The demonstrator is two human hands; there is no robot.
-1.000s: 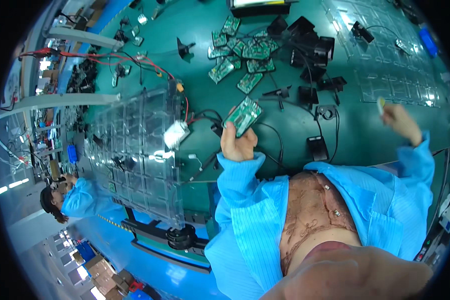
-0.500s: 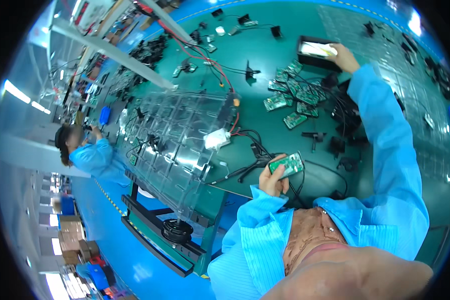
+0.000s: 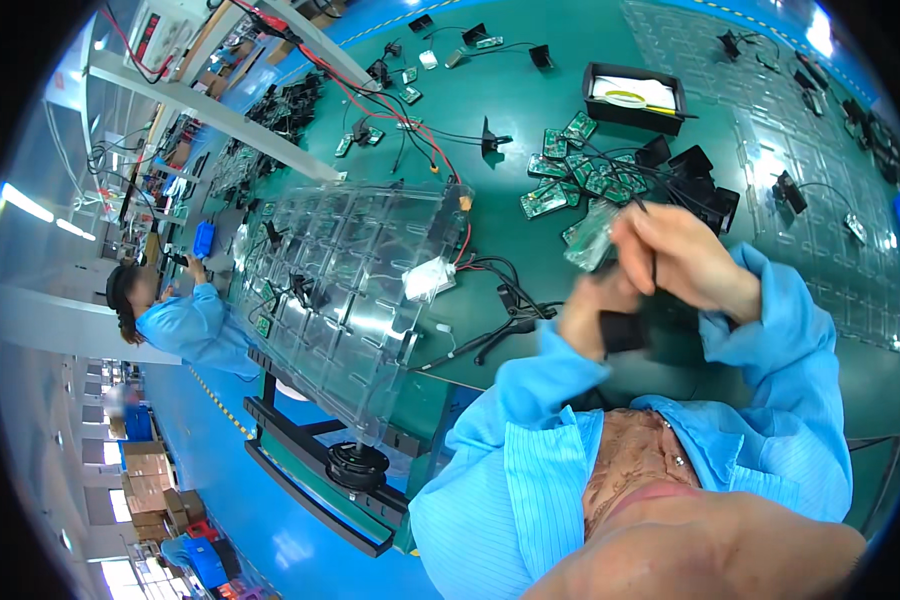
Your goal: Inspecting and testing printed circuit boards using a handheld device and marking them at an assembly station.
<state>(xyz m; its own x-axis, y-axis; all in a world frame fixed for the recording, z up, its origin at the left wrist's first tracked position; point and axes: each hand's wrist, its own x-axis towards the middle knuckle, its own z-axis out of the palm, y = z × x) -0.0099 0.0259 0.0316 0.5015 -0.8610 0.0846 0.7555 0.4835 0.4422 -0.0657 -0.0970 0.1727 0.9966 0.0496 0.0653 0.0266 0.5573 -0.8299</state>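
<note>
My left hand [image 3: 602,305] is smeared by motion in front of my chest, just below my right hand. A green circuit board [image 3: 594,238], also blurred, stands out above its fingers and seems gripped by it. My right hand [image 3: 675,255] is closed beside the board with its fingers bent together. A thin dark thing shows at its fingertips; its kind cannot be made out. Below the hands is a blurred black block [image 3: 624,331]. Beyond them lies a pile of green circuit boards [image 3: 550,198] with black leads.
A black box [image 3: 634,119] with white sheets and a yellow ring-shaped thing stands at the back. Clear plastic trays [image 3: 345,270] lie to the left, another clear tray [image 3: 820,190] to the right. Black parts [image 3: 705,180] crowd right of the boards. Another person [image 3: 190,315] works far left.
My right hand has come back from the black box to meet my left hand. My left hand has moved up and right with the circuit board.
</note>
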